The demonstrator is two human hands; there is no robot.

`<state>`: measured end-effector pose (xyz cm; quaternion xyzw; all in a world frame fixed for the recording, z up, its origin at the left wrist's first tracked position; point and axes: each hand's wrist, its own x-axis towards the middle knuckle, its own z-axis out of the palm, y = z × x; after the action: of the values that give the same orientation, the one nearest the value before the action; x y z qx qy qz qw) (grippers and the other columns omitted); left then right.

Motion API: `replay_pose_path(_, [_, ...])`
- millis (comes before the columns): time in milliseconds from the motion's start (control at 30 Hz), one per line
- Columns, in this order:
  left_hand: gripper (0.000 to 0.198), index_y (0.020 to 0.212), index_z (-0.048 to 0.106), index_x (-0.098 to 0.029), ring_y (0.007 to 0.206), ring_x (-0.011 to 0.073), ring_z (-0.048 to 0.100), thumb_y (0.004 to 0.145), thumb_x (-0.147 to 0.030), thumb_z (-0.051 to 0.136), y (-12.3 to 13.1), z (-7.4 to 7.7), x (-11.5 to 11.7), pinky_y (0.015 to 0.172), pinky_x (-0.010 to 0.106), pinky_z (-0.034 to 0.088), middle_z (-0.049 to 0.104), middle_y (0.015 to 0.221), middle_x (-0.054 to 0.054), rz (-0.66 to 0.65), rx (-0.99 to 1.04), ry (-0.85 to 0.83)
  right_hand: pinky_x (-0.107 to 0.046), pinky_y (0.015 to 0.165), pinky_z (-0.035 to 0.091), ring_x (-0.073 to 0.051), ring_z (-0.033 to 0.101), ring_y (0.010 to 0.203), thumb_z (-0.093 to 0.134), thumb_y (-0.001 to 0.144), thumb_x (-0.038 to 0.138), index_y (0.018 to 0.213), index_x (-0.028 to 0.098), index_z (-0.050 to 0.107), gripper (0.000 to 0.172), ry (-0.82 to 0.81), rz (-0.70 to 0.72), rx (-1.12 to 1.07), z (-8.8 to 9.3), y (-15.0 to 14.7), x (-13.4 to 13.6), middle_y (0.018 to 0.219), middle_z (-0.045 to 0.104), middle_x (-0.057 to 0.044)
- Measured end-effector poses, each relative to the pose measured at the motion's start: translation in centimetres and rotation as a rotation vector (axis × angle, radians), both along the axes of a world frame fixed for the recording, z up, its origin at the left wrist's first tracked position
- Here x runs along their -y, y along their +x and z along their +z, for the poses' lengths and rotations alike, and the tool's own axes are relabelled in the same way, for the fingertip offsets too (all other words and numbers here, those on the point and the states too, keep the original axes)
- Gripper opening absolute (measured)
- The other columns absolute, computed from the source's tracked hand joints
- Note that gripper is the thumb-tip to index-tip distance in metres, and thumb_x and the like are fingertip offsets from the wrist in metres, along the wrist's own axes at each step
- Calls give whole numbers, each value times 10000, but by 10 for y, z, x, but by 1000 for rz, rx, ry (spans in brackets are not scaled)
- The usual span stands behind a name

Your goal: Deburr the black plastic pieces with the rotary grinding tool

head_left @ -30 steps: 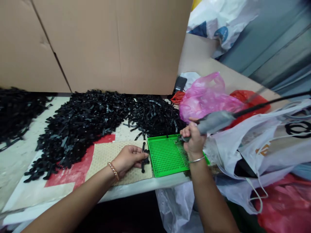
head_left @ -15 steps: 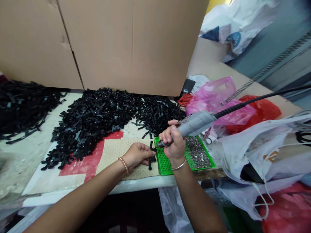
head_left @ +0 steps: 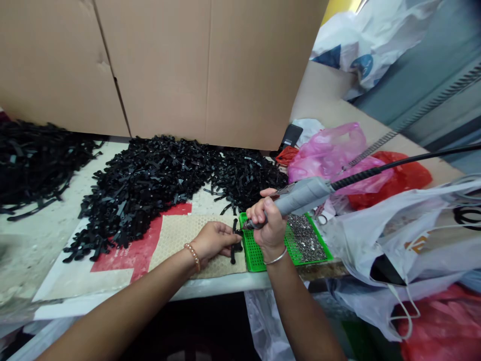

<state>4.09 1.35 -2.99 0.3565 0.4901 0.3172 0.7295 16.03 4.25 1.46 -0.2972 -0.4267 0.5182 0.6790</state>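
The left hand (head_left: 212,240) pins a small black strap piece (head_left: 233,246) flat on the perforated tan mat (head_left: 180,234), fingers closed over it; the right hand (head_left: 268,225) is wrapped tight round a grey electric screwdriver (head_left: 300,195), its tip down at the piece; just beside sits a green tray (head_left: 251,253) holding small silvery screws (head_left: 306,238); behind lies a big heap of black pieces (head_left: 150,185); pink bag (head_left: 330,150) and white bags (head_left: 406,230) crowd the right.

The right hand (head_left: 267,220) hides the tool's tip (head_left: 248,225), its cable (head_left: 413,159) runs off the right edge, and the tray's small metal pieces (head_left: 305,238) are too tiny to identify.
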Motion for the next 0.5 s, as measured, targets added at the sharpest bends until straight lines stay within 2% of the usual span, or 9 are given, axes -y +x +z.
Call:
replay_pose_path(200, [300,612,578,-111,499,64,473,577,-326,784,-1,-2,-1,473,187,495,532,552,-20,-11,4,-7,-201,444,340,-77,303,377,645,778,392,881,212,505,251,6,-13,7,-1,0,-1,443,330,113])
replay_pose_path(500, [351,602,579,-113,497,65,471,523,-365,811,0,-1,0,470,200,501,527,549,-27,7,-1,-3,-197,436,337,-74,304,379,635,786,365,880,207,511,221,11,-5,2,-5,1,-1,446,337,112])
